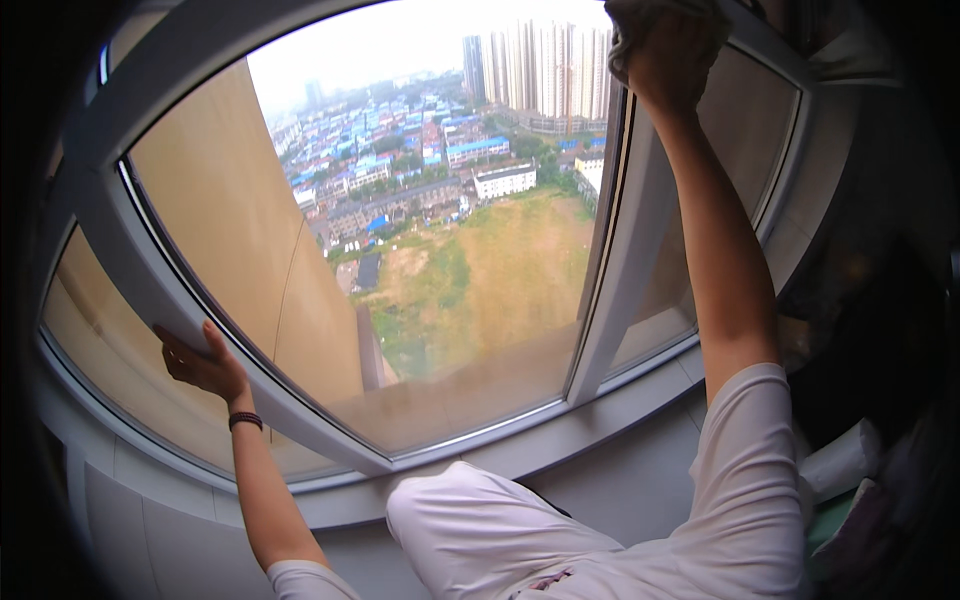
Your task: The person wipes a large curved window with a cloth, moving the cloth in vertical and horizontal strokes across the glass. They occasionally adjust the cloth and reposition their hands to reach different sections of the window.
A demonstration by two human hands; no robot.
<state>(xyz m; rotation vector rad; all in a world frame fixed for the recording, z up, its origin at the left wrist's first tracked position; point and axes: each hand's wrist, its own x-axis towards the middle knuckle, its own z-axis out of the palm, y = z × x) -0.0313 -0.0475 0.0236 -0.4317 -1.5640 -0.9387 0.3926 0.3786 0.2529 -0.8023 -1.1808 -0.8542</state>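
A cloth (626, 37) is bunched in my right hand (670, 64), which is raised to the upper part of the white window mullion (619, 300) on the right. Some of the cloth is cut off by the picture's top edge. My left hand (204, 361) grips the left mullion (142, 281) of the window frame, its thumb on the near side and its fingers curled around the edge. A dark beaded bracelet (245, 420) circles that wrist. Between my arms is the large glass pane (465, 300), with a beige outer wall, a grassy lot and tall buildings beyond it.
Narrower panes flank the middle one, on the left (112, 360) and on the right (739, 127). Below them runs a pale windowsill (600, 442), close to my raised knee (442, 502). A white roll-shaped object (840, 461) and a green item (829, 521) lie at the lower right.
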